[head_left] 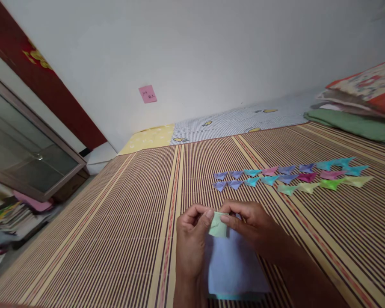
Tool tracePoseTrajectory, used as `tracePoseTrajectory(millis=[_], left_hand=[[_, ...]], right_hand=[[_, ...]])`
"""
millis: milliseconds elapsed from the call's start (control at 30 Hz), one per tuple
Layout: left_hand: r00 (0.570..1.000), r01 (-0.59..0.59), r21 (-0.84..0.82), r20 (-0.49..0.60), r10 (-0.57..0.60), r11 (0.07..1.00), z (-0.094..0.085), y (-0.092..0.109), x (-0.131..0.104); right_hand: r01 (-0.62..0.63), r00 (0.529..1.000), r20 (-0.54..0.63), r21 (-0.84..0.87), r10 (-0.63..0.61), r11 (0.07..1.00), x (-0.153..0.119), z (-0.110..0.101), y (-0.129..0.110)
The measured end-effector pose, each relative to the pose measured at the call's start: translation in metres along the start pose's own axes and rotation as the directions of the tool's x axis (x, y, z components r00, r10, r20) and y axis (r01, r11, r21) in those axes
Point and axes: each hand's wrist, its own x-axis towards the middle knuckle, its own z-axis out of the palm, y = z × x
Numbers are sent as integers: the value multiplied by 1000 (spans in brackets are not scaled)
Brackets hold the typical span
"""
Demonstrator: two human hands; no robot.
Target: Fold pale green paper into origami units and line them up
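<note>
Between my two hands is a small folded piece of pale green paper (pixel 218 226). My left hand (pixel 194 229) pinches its upper left corner between thumb and fingers. On the opposite side, my right hand (pixel 250 220) grips the upper right edge, thumb in front. Directly below the hands lies a light blue-violet sheet of paper (pixel 235 265), with a turquoise edge showing under its near side. Beyond my right hand, folded paper shapes (pixel 287 179) in blue, turquoise, pink, green and yellow lie in two rows.
A striped mat (pixel 115 222) covers the surface, with a patterned cloth (pixel 224 122) along the wall. Folded bedding (pixel 356 119) is piled at the right. A pink note (pixel 147 93) sticks to the wall. At the left stand a glass-doored cabinet (pixel 28 137) and stacked books (pixel 11 222).
</note>
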Motion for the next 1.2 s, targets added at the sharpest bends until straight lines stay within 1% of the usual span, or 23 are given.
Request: tracePoseTrajectory(millis=[100,200,267,333,400,500,567,600,667,767,833,900,1033,1100,1200], left_hand=[[999,9,7,-50,-8,1000,2,1,1],[999,29,66,-22,-27,997,2,5,1],[1000,30,76,-11,-30,997,2,6,1],[997,17,30,-72,-15,999,2,5,1],[984,1,-68,-175,-13,998,5,3,3],[959,-30,-199,-282,-28,980,11,0,7],[951,-24,-249,-304,-54,968,14,-1,8],[953,-14,-264,-297,-68,964,15,-1,8],[966,12,-277,-246,-83,961,15,0,7],[982,25,-262,-175,-73,965,13,0,5],[985,17,-246,-161,-58,969,12,-1,4],[985,10,-229,-165,-49,973,12,-1,4],[990,13,-188,-136,-39,982,11,2,4],[993,16,-187,-114,-38,982,12,5,4],[990,31,-231,-129,-62,972,12,9,3]], right_hand=[[-34,998,-44,-9,34,999,2,1,2],[-48,993,-112,-3,47,999,3,1,4],[-68,983,-168,61,77,996,4,2,6],[-88,965,-231,157,123,984,6,3,9],[-89,953,-262,242,154,966,7,6,13],[-74,957,-242,320,157,945,8,10,15],[-46,957,-257,330,136,943,8,13,12],[-24,952,-284,313,118,950,7,14,10],[14,932,-356,227,70,974,6,16,6],[24,891,-453,35,-6,999,4,17,0],[64,875,-474,-84,-97,994,3,17,-3],[148,872,-442,-171,-210,974,2,17,-6],[287,874,-304,-308,-380,907,1,13,-9],[342,857,-242,-395,-456,853,1,11,-9],[389,830,-171,-503,-530,772,1,10,-8]])
